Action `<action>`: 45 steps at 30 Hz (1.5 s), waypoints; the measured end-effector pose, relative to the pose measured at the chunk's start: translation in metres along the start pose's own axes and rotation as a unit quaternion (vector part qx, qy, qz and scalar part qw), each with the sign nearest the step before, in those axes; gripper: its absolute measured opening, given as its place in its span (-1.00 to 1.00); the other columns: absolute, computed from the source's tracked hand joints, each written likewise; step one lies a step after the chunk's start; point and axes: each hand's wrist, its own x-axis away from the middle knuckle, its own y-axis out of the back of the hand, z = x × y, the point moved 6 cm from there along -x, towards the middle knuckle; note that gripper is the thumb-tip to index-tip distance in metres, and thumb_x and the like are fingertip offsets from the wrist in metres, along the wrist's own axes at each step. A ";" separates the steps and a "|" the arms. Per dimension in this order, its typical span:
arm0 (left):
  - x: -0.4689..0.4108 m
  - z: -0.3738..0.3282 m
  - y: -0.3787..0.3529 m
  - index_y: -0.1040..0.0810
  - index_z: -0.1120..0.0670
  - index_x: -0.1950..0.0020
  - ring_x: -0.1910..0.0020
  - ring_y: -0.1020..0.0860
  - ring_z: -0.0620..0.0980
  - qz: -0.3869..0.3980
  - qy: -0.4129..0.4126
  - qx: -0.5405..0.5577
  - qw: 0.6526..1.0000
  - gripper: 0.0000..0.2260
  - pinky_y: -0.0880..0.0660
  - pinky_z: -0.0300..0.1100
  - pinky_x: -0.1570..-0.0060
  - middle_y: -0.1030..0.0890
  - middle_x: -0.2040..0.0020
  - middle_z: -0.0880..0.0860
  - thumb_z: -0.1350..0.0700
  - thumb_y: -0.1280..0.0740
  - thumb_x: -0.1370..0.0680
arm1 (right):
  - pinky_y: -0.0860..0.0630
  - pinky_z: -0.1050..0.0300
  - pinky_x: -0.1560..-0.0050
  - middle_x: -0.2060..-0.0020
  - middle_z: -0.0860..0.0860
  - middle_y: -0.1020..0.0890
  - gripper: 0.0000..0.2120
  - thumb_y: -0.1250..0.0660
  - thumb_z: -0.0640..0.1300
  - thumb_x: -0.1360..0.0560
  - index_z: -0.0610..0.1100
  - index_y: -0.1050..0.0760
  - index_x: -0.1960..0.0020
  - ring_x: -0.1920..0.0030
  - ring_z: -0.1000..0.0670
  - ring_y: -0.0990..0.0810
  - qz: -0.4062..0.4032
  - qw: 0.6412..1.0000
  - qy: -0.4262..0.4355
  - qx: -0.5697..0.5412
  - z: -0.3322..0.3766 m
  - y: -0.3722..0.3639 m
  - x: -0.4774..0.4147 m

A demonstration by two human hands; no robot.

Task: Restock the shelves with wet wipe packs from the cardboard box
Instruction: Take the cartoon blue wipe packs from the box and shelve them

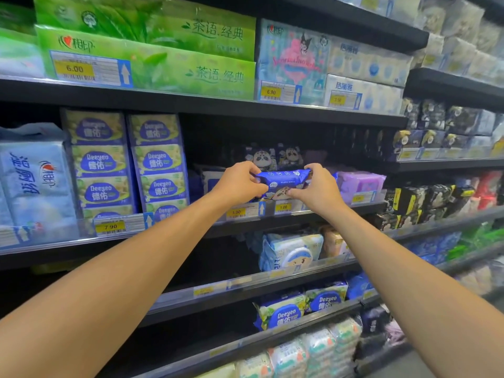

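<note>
2 hands meet at the centre of the frame: the left hand and the right hand each pinch an end of a blue wet wipe pack, held just above the front edge of the middle shelf and not yet set down. Behind it stand a few panda-printed packs amid dark unfilled space, so restocking looks partway done. The cardboard box is out of view, so how many packs remain cannot be told.
</note>
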 end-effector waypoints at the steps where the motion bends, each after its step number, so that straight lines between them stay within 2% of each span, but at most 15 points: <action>1: 0.002 -0.003 0.001 -0.42 -0.03 -0.41 -0.05 -0.65 -0.07 0.006 -0.016 -0.002 1.000 -0.54 -0.62 -0.16 0.18 -0.68 -0.02 0.01 0.06 -0.48 -0.56 | -0.38 0.21 0.01 -0.27 -0.10 -0.47 -0.25 -0.63 -0.04 -0.39 -0.15 -0.35 -0.45 -0.05 0.01 -0.50 -0.005 1.000 0.006 0.012 0.002 0.001 0.001; 3: 0.007 -0.011 0.002 -0.41 -0.11 -0.42 -0.01 -0.66 -0.08 0.017 -0.059 -0.027 0.998 -0.54 -0.57 -0.23 0.27 -0.67 0.01 -0.02 0.00 -0.48 -0.57 | -0.39 0.23 0.01 -0.35 -0.09 -0.36 -0.22 -0.61 -0.06 -0.41 -0.11 -0.30 -0.51 -0.11 0.00 -0.48 -0.018 0.999 0.040 0.031 0.008 0.004 0.005; 4: 0.010 -0.014 0.003 -0.45 -0.13 -0.39 0.03 -0.66 -0.10 0.016 -0.079 -0.048 0.996 -0.58 -0.56 -0.24 0.27 -0.67 0.02 -0.03 -0.03 -0.48 -0.56 | -0.40 0.26 0.08 -0.36 -0.07 -0.34 -0.25 -0.60 -0.07 -0.43 -0.06 -0.31 -0.50 -0.11 0.00 -0.50 -0.024 0.997 0.067 0.044 0.012 0.004 0.008; 7: 0.010 -0.019 0.004 -0.54 -0.11 -0.33 0.17 -0.63 -0.17 0.000 -0.106 -0.092 0.990 -0.65 -0.55 -0.25 0.26 -0.65 -0.03 -0.02 -0.08 -0.46 -0.57 | -0.43 0.28 0.15 -0.33 -0.02 -0.38 -0.51 -0.56 -0.06 -0.47 -0.01 -0.47 -0.34 -0.05 0.00 -0.56 -0.032 0.985 0.139 0.099 0.021 0.001 0.015; 9: 0.005 -0.018 0.005 -0.56 -0.08 -0.35 0.14 -0.60 -0.15 -0.010 -0.104 -0.103 0.989 -0.66 -0.49 -0.30 0.27 -0.65 -0.14 0.03 -0.07 -0.43 -0.59 | -0.44 0.23 0.13 -0.32 -0.01 -0.41 -0.57 -0.53 -0.04 -0.50 -0.03 -0.51 -0.32 -0.02 0.03 -0.55 -0.019 0.983 0.144 0.111 0.021 -0.001 0.014; 12: -0.001 -0.013 0.003 -0.57 -0.02 -0.37 -0.03 -0.57 -0.09 -0.007 -0.095 -0.101 0.990 -0.65 -0.45 -0.33 0.26 -0.61 -0.27 0.06 -0.05 -0.42 -0.60 | -0.39 0.22 0.11 -0.34 0.01 -0.44 -0.55 -0.49 -0.02 -0.53 -0.01 -0.51 -0.39 0.01 0.07 -0.49 0.005 0.983 0.139 0.122 0.020 -0.002 0.010; 18: -0.004 0.001 -0.008 -0.58 -0.02 -0.33 -0.11 -0.56 -0.07 0.003 -0.076 -0.090 0.993 -0.67 -0.50 -0.27 0.23 -0.61 -0.28 0.06 -0.03 -0.45 -0.59 | -0.45 0.15 -0.06 -0.37 -0.03 -0.46 -0.56 -0.48 -0.04 -0.54 -0.05 -0.53 -0.40 -0.13 -0.02 -0.59 0.030 0.979 0.139 0.147 0.017 -0.012 0.007; 23: -0.008 0.002 -0.012 -0.60 0.00 -0.32 -0.08 -0.55 -0.07 -0.010 -0.070 -0.094 0.993 -0.69 -0.47 -0.31 0.26 -0.61 -0.27 0.07 0.00 -0.44 -0.59 | -0.52 0.06 -0.18 -0.39 -0.03 -0.44 -0.51 -0.46 0.01 -0.56 -0.06 -0.50 -0.46 -0.16 0.00 -0.56 0.061 0.978 0.133 0.147 0.007 -0.020 0.001; 27: -0.011 0.000 -0.014 -0.61 0.01 -0.30 -0.13 -0.55 -0.05 -0.013 -0.064 -0.094 0.993 -0.71 -0.47 -0.29 0.26 -0.60 -0.29 0.07 0.01 -0.45 -0.59 | -0.46 0.08 -0.21 -0.37 -0.04 -0.43 -0.50 -0.45 0.02 -0.57 -0.03 -0.49 -0.47 -0.05 0.06 -0.45 0.093 0.976 0.138 0.143 0.002 -0.014 -0.009; 30: -0.010 -0.002 -0.016 -0.59 0.01 -0.31 -0.16 -0.57 -0.03 -0.011 -0.059 -0.099 0.993 -0.69 -0.50 -0.27 0.23 -0.60 -0.29 0.08 0.02 -0.45 -0.59 | -0.44 0.12 -0.18 -0.36 -0.05 -0.45 -0.51 -0.44 0.01 -0.57 -0.03 -0.50 -0.47 -0.04 0.07 -0.46 0.093 0.974 0.142 0.150 0.001 -0.012 -0.012; 34: 0.000 -0.004 -0.012 -0.53 0.00 -0.42 -0.05 -0.58 -0.08 -0.002 -0.059 -0.124 0.991 -0.63 -0.44 -0.30 0.28 -0.63 -0.26 0.08 0.00 -0.42 -0.61 | -0.53 0.03 -0.23 -0.43 -0.04 -0.39 -0.49 -0.43 0.01 -0.58 -0.03 -0.45 -0.50 -0.12 0.02 -0.54 0.088 0.975 0.140 0.150 0.000 -0.015 -0.003; 37: 0.013 -0.004 -0.009 -0.40 -0.03 -0.53 -0.17 -0.61 -0.03 0.007 -0.057 -0.163 0.985 -0.48 -0.62 -0.14 0.09 -0.62 -0.30 0.08 -0.05 -0.43 -0.60 | -0.57 -0.12 -0.21 -0.55 -0.04 -0.23 -0.38 -0.47 -0.04 -0.52 0.02 -0.36 -0.54 -0.23 -0.11 -0.57 0.081 0.972 0.128 0.180 -0.001 -0.016 0.008; 39: 0.022 -0.003 -0.007 -0.28 -0.05 -0.60 -0.27 -0.57 0.01 0.015 -0.057 -0.195 0.979 -0.36 -0.65 0.00 -0.09 -0.57 -0.36 0.08 -0.09 -0.44 -0.58 | -0.53 -0.17 -0.29 -0.60 -0.06 -0.16 -0.30 -0.48 -0.09 -0.49 0.04 -0.31 -0.57 -0.40 -0.17 -0.46 0.070 0.973 0.124 0.183 0.003 -0.015 0.020; 42: 0.046 -0.003 0.002 -0.17 -0.06 -0.64 -0.42 -0.46 0.05 0.015 -0.076 -0.267 0.961 -0.27 -0.58 0.06 -0.20 -0.45 -0.49 0.05 -0.12 -0.44 -0.56 | -0.44 -0.17 -0.40 -0.61 -0.07 -0.14 -0.27 -0.50 -0.07 -0.48 0.06 -0.29 -0.58 -0.53 -0.19 -0.27 0.069 0.978 0.116 0.160 0.011 -0.013 0.044; 45: 0.084 0.000 0.011 -0.11 -0.08 -0.66 -0.59 -0.22 0.08 -0.011 -0.104 -0.357 0.928 -0.24 -0.40 0.11 -0.41 -0.26 -0.61 0.05 -0.19 -0.41 -0.57 | -0.36 -0.16 -0.46 -0.60 -0.06 -0.14 -0.27 -0.49 0.00 -0.49 0.11 -0.28 -0.58 -0.56 -0.18 -0.21 0.087 0.982 0.106 0.132 0.015 -0.017 0.076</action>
